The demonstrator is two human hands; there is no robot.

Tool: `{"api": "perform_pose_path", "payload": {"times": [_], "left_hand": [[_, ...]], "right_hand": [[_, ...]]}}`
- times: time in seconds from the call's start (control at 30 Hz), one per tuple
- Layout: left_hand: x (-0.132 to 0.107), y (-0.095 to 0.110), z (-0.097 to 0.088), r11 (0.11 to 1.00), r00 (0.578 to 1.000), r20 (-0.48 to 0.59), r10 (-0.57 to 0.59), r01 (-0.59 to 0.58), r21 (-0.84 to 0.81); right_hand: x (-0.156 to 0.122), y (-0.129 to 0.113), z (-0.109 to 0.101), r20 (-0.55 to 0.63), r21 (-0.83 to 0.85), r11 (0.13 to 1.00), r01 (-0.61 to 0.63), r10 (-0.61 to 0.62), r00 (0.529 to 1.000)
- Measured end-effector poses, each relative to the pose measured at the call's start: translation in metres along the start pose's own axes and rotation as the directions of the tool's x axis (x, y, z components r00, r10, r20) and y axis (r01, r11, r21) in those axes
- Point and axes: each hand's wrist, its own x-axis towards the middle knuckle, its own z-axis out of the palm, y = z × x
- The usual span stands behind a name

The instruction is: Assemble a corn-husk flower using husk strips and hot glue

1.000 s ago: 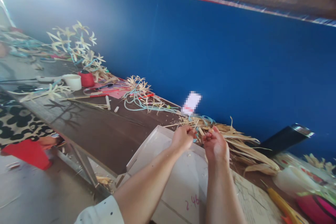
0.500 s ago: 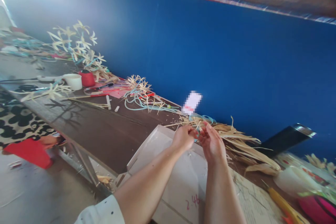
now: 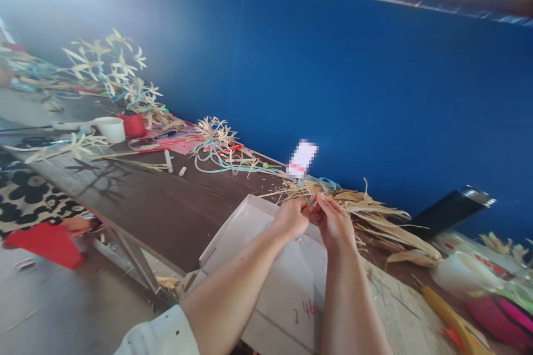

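Note:
My left hand (image 3: 291, 217) and my right hand (image 3: 334, 223) meet above a flat white cardboard box (image 3: 266, 266) on the brown table (image 3: 166, 205). Both are closed, their fingertips pinched together on a small piece of dried straw that is mostly hidden between them. Just behind the hands lies a heap of dried straw leaves (image 3: 375, 216) with a light blue strip (image 3: 325, 183) on it.
Straw flowers (image 3: 112, 66) stand at the far left by a white cup (image 3: 110, 128) and a red pot (image 3: 133, 123). Blue cord (image 3: 216, 158) and scissors lie mid-table. A black flask (image 3: 449, 212), a white cup (image 3: 458, 274) and a yellow cutter (image 3: 449, 319) sit right. A blue wall (image 3: 333, 77) runs behind.
My right hand has moved left and closer to my left hand, so the fingertips now touch. The view has shifted slightly.

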Motion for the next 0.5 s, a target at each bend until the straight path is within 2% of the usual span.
{"api": "perform_pose_path", "payload": {"times": [0.17,0.5], "left_hand": [[-0.0019,0.0012,-0.0001,0.997,0.999,-0.021,0.050,-0.048,0.068],[-0.0027,0.0028,0.0016,0.985,0.996,-0.066,0.063,-0.051,0.167]], "right_hand": [[0.0008,0.0000,-0.0001,-0.011,0.032,0.999,0.003,-0.002,1.000],[0.0036,0.0029,0.0015,-0.084,0.050,0.998,0.027,-0.023,0.996]]}}
